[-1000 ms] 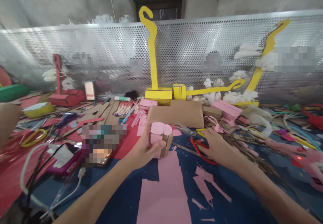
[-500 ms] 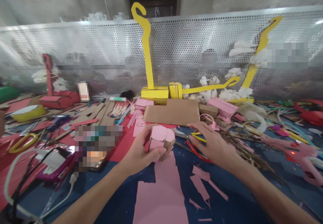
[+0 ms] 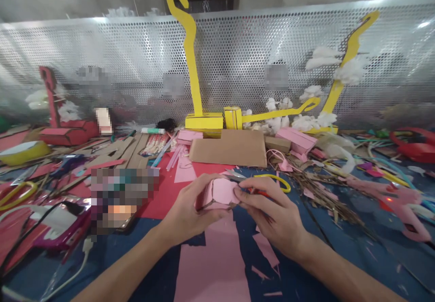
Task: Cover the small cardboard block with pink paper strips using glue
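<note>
Toward the near edge of the blue bench [image 3: 159, 278] lies a pink sheet [image 3: 212, 265]; above its far end, steady the small pink box [image 3: 223, 192] lightly, keeping walls square. Your left hand [image 3: 186, 210] curls round it; your right hand [image 3: 278, 216] bends fingertips to its right edge, whether pinching, you cannot tell.

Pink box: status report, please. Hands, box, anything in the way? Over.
Left hand gripping pink box. Right hand, fingers at box's right end. Box at pink sheet's far end. Yellow-handled scissors just beyond right hand.
</note>
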